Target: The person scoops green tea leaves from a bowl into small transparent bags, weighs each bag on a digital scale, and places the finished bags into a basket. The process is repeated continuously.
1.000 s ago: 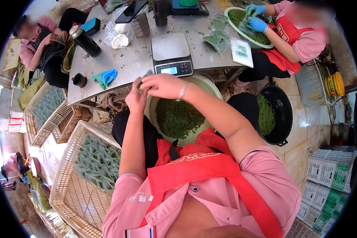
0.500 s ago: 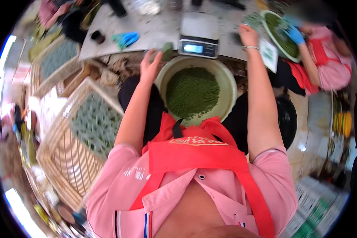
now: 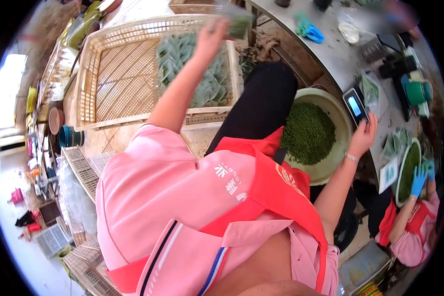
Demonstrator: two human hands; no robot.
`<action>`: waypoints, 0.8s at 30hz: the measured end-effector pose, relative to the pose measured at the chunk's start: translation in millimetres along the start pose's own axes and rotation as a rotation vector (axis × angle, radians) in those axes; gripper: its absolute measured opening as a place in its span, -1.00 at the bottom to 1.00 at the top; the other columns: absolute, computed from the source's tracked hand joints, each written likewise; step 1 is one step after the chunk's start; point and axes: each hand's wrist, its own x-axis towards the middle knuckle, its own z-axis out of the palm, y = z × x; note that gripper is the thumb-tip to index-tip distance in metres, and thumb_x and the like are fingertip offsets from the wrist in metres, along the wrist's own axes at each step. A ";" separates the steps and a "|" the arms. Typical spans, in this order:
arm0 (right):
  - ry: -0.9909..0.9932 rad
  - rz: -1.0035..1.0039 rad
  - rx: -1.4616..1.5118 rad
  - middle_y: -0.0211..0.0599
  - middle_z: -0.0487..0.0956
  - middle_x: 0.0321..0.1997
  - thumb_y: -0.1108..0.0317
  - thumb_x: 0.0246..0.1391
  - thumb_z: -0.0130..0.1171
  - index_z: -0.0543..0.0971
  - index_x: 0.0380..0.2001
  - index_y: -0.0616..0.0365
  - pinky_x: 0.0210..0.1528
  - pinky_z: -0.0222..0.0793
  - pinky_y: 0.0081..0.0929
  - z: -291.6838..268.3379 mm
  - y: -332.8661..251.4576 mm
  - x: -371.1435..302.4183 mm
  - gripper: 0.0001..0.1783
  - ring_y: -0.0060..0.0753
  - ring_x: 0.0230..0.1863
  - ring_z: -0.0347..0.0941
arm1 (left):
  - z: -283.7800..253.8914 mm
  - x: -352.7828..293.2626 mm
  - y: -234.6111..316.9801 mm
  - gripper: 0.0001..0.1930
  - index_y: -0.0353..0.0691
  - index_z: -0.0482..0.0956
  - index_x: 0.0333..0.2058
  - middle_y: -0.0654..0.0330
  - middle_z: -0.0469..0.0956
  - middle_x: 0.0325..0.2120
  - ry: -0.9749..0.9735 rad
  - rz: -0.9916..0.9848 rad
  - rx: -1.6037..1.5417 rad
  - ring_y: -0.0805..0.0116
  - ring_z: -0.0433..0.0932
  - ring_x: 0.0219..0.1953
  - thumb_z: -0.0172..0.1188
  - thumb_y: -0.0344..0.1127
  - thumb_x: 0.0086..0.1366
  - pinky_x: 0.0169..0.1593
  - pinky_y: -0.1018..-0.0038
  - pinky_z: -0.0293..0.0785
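My left hand (image 3: 213,38) is closed on a small clear bag of green tea leaves (image 3: 239,25), held over the far right corner of a pale woven crate (image 3: 96,74). Filled bags (image 3: 195,74) lie in rows in that crate's right half. At the table's edge my right hand (image 3: 364,133) touches the near end of a digital scale (image 3: 354,106), its fingers slightly spread with nothing visible in them. Another bag with green contents (image 3: 370,92) rests on the scale's plate. Between my knees stands a pale basin (image 3: 341,116) of loose green leaves (image 3: 308,133).
On the grey table (image 3: 330,59) are a blue-green glove (image 3: 309,30), a white plastic bundle (image 3: 349,32) and clear bags (image 3: 395,144). At right a co-worker's blue-gloved hand (image 3: 419,180) is over a white-rimmed tray (image 3: 402,197) of leaves. Stacked crates (image 3: 81,170) stand at lower left.
My view has turned left. My left hand has carried its bag from beside the scale to above the crate. My right hand has come to the scale, where a bag now lies.
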 end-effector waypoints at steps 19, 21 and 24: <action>-0.532 0.548 0.176 -0.32 0.56 -0.14 0.44 0.18 0.00 0.50 -0.07 0.25 -0.21 0.43 -0.60 26.6 4.5 -118.8 -0.73 -0.55 -0.28 0.51 | -276.2 94.2 -203.0 -0.40 -0.23 0.36 0.07 -0.11 0.50 -0.10 0.322 -0.463 0.879 -0.02 0.53 -0.10 -0.11 0.14 0.26 -0.04 0.20 0.41; -0.553 0.551 0.158 -0.32 0.56 -0.15 0.45 0.17 -0.01 0.50 -0.07 0.26 -0.21 0.42 -0.61 31.3 2.0 -122.6 -0.73 -0.55 -0.29 0.51 | -256.9 93.7 -205.6 -0.36 -0.17 0.26 0.15 -0.09 0.45 -0.02 0.126 -0.416 1.003 -0.06 0.41 0.05 -0.14 0.17 0.25 0.10 0.16 0.27; -0.599 0.554 0.157 -0.35 0.57 -0.19 0.50 0.13 0.00 0.51 -0.08 0.27 -0.20 0.42 -0.62 41.3 -3.8 -125.8 -0.73 -0.55 -0.29 0.51 | -260.5 96.8 -238.6 -0.32 -0.15 0.13 0.23 -0.07 0.31 0.12 -0.121 -0.356 0.923 0.02 0.33 0.14 -0.10 0.14 0.26 0.17 0.23 0.21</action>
